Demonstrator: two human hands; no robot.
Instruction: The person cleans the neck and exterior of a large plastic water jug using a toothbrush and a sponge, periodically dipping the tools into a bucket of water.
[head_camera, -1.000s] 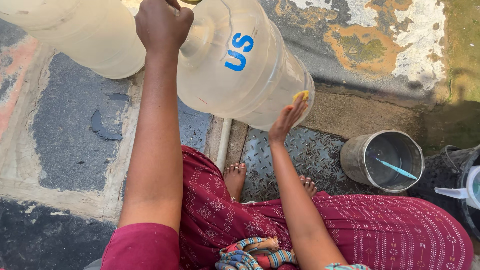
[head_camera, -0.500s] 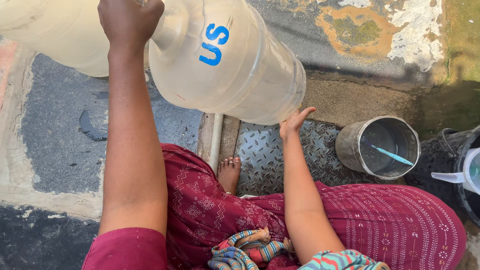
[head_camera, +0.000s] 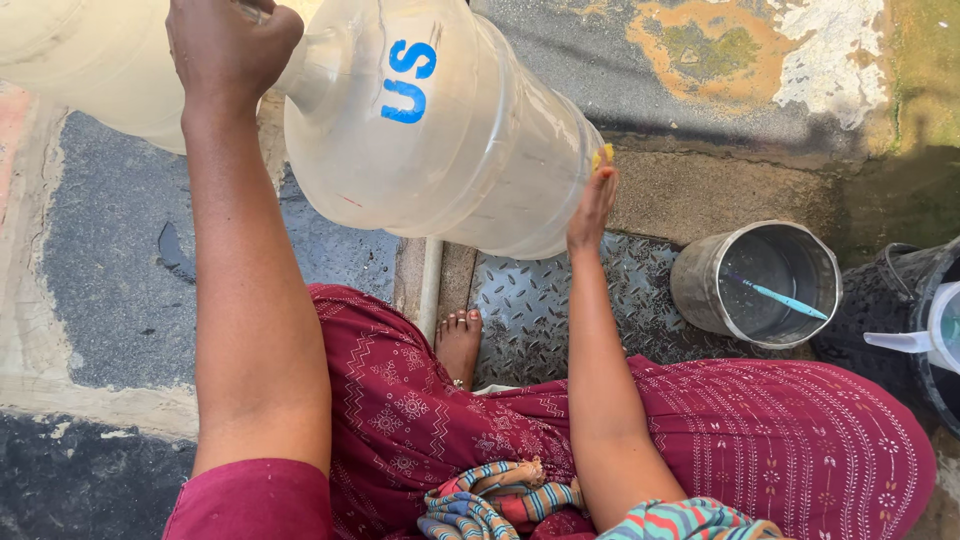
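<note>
Two hands: both on one large clear water jug (head_camera: 440, 120), head view only.
Jug position: upper centre of frame, lying tilted, neck toward upper left, base toward centre right; blue lettering on its side.
Left hand (head_camera: 228, 50): upper left, fingers clenched round the jug's neck, arm running down to lower left.
Right hand (head_camera: 592, 205): centre, fingers extended and pressed flat against the jug's base, a yellow scrap (head_camera: 602, 155) pinned at the fingertips; no closed grasp.
Second pale container (head_camera: 90, 60): far upper left, just beside the jug's neck, partly cut off.
Below jug: checker-plate metal sheet (head_camera: 540, 300), bare foot (head_camera: 459, 345) on its left edge.
Centre right: steel bucket (head_camera: 757, 285), upright, near the plate, a thin blue-green stick (head_camera: 785, 298) inside.
Lower frame: maroon patterned skirt (head_camera: 780, 450).
Right edge: dark container (head_camera: 895, 310), partly visible.
</note>
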